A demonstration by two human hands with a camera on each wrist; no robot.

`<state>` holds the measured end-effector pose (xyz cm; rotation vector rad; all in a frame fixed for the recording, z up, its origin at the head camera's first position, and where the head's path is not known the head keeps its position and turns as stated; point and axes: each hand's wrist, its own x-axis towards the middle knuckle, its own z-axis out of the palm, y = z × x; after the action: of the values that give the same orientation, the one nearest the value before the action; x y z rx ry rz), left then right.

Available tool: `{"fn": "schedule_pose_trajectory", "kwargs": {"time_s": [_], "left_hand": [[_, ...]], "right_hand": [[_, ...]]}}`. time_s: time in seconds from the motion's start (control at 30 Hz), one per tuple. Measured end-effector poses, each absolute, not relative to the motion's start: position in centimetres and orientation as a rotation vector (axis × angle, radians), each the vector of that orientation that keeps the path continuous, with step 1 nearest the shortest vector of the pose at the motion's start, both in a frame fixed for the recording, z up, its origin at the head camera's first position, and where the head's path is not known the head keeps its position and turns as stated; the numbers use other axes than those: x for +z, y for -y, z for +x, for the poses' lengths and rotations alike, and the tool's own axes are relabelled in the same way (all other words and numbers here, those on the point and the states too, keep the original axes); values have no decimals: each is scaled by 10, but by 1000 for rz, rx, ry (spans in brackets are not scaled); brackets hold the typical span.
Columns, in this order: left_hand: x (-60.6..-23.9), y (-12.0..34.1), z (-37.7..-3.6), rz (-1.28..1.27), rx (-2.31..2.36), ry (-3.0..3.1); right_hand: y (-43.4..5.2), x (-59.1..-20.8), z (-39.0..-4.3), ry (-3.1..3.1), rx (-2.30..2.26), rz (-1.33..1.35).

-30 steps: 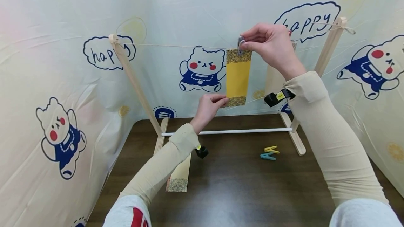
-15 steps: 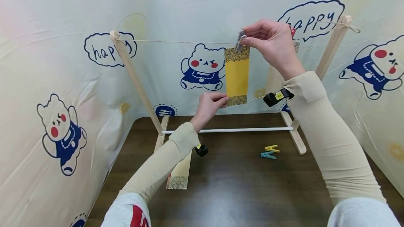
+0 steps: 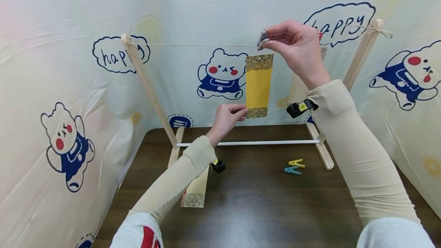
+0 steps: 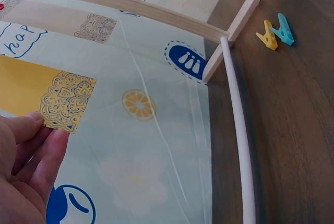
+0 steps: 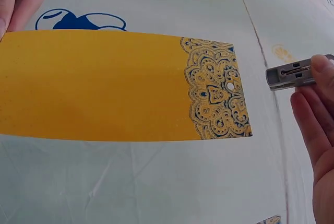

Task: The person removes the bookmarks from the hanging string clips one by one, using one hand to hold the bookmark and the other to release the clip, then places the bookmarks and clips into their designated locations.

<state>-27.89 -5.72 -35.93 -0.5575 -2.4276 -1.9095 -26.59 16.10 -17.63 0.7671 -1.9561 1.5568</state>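
Observation:
My left hand pinches a yellow paper bookmark by its lower left edge, holding it upright. Dark lace patterns band both ends, and a small hole shows near the top in the right wrist view. Thumb and fingers of my right hand pinch a grey clothespin just above the bookmark. A gap separates the clothespin's tip from the bookmark's top edge; the tip overlaps the thin string. This string runs between two wooden posts, partly hidden behind my right hand.
A pale bookmark hangs farther right, under a red clip. On the table lie a yellow clothespin and a blue one. Another pale bookmark lies beneath my left forearm. A white rod joins the stand's feet.
The grey clothespin has come off the bookmark's top edge and now sits above it. The bookmark first rose slightly, then dropped a little. My left hand keeps its pinch.

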Motion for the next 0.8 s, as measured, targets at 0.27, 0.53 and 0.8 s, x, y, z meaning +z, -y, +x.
{"fn": "schedule_pose_trajectory", "kwargs": {"time_s": [0.27, 0.53, 0.8], "left_hand": [[-361, 59, -278, -562, -1907, 2421], [-367, 63, -275, -559, -1899, 2419], [-371, 66, -272, -550, -1886, 2417]], "right_hand": [[-157, -177, -262, 1949, 1504, 775], [-157, -181, -258, 1882, 1626, 850], [-159, -185, -254, 1826, 1633, 899]]}}
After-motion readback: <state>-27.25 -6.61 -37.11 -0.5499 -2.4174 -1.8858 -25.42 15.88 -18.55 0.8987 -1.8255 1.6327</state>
